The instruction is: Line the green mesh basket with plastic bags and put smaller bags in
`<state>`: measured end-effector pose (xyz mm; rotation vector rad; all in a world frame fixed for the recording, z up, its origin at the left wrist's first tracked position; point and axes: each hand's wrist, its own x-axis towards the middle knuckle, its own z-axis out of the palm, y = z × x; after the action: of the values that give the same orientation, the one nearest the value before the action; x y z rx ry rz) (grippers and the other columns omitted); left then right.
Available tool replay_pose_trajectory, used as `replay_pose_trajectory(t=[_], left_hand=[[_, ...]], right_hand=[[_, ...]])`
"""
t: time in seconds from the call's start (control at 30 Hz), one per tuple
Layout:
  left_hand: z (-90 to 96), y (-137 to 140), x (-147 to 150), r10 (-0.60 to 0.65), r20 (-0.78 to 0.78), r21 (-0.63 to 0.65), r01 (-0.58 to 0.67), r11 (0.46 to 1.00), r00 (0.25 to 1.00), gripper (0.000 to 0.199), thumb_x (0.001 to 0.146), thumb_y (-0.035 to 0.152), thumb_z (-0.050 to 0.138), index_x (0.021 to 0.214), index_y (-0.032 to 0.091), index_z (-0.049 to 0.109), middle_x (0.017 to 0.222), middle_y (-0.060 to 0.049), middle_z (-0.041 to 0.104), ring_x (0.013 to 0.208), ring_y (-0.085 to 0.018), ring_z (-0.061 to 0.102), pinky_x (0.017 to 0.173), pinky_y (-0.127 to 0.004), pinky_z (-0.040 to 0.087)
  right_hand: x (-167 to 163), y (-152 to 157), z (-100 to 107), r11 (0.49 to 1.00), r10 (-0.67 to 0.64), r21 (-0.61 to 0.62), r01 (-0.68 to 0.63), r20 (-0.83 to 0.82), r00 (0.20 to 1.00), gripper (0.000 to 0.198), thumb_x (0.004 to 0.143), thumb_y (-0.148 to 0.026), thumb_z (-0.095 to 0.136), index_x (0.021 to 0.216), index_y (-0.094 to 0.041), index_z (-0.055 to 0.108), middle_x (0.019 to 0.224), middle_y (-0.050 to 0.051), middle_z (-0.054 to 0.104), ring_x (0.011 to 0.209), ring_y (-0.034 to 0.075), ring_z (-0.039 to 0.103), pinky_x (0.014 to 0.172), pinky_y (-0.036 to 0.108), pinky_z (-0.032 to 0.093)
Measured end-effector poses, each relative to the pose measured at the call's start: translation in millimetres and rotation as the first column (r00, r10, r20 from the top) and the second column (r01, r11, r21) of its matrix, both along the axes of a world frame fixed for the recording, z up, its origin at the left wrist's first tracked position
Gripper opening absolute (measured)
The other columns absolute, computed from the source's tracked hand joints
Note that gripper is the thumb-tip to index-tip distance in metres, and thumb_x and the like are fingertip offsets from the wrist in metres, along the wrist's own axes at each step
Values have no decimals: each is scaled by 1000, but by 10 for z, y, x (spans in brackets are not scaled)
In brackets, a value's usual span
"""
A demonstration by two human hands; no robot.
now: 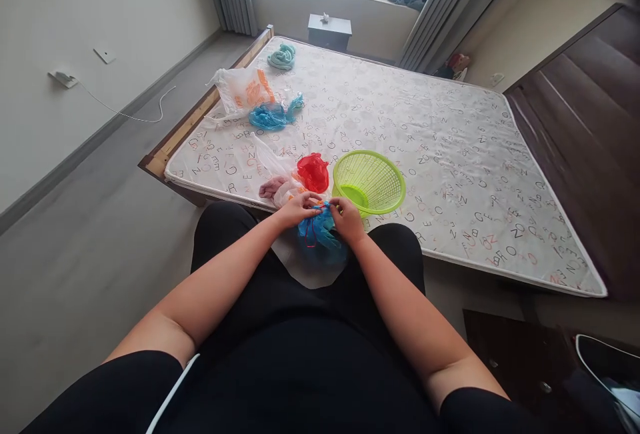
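Between my knees a blue plastic bag (320, 234) hangs from my fingers, with a thin red string showing on its front. My left hand (300, 210) pinches the gathered top of the bag from one side. On the other side my right hand (347, 219) grips the same bunched top, fingertips close to the left ones. Just beyond my hands, a crumpled red plastic bag (313, 173) lies on the mattress. Beside it stands a lime-green plastic basket (370, 182) with nothing visible inside. Left of the red bag is a white plastic bag (270, 157) next to a pinkish cloth-like bundle (273, 187).
The letter-printed mattress (450, 154) fills the bed ahead. Toward its far left lie another blue bag (273, 115), a white bag with orange print (245, 91) and a pale green coiled bundle (283, 57). A wooden bed rail (185, 126) runs along the left; a dark headboard (575, 121) stands right.
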<state>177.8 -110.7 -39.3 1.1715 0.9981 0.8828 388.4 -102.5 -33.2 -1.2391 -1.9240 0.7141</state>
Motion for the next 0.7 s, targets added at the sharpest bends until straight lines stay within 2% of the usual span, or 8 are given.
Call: replay_pose_trajectory(t=[0.17,0.23,0.3,0.37,0.43,0.57,0.7], left_hand=[[16,19,11,42,-95,78,-34,996,995,51,71,47,85,108,16,68,94,-7,75,87,-19,71,80,-33,56],[5,19,19,57,-123,123,-42,991,991,47,74,48,83,104,15,70,94,-7,75,88,-19,71,81,-33,56],[-16,17,20,60,-164,166,-33,986,985,43,76,49,80,103,16,72,91,-7,74,85,-19,70,78,-32,56],[-36,16,15,69,-207,222,-22,975,976,41,80,49,76,104,16,74,91,-6,74,84,-19,69,77,-32,56],[-46,15,8,98,-249,283,-24,959,964,39,82,49,74,103,17,75,93,-6,75,84,-19,69,77,-31,55],[-20,2,16,160,-344,363,-26,931,925,28,84,43,72,97,19,78,89,-4,76,80,-18,67,76,-30,54],[31,-21,36,198,-414,420,-7,907,889,19,86,34,69,92,20,78,84,-3,75,76,-17,66,76,-29,53]], right_hand=[[19,-15,-52,986,-126,-118,120,-48,991,19,93,-35,54,93,-20,65,86,6,69,74,20,61,76,37,51],[6,-37,-45,982,-148,-118,145,-22,989,19,92,-33,53,95,-19,65,88,7,69,73,20,61,77,37,52],[-9,-64,-18,994,-88,-56,89,15,996,22,92,-30,54,105,-19,66,104,10,69,74,19,60,81,39,53],[-21,-92,20,999,34,24,-35,53,998,31,93,-28,55,121,-21,65,125,12,65,79,19,61,85,38,53],[-29,-113,48,990,124,62,-129,79,989,34,96,-29,54,127,-24,64,131,11,63,84,19,63,87,37,53],[-28,-125,49,993,109,46,-113,78,991,19,99,-33,54,103,-23,70,101,8,70,83,21,65,82,35,52],[-19,-131,39,995,96,15,-98,86,992,18,98,-34,54,93,-22,67,94,7,68,81,21,63,79,35,50]])
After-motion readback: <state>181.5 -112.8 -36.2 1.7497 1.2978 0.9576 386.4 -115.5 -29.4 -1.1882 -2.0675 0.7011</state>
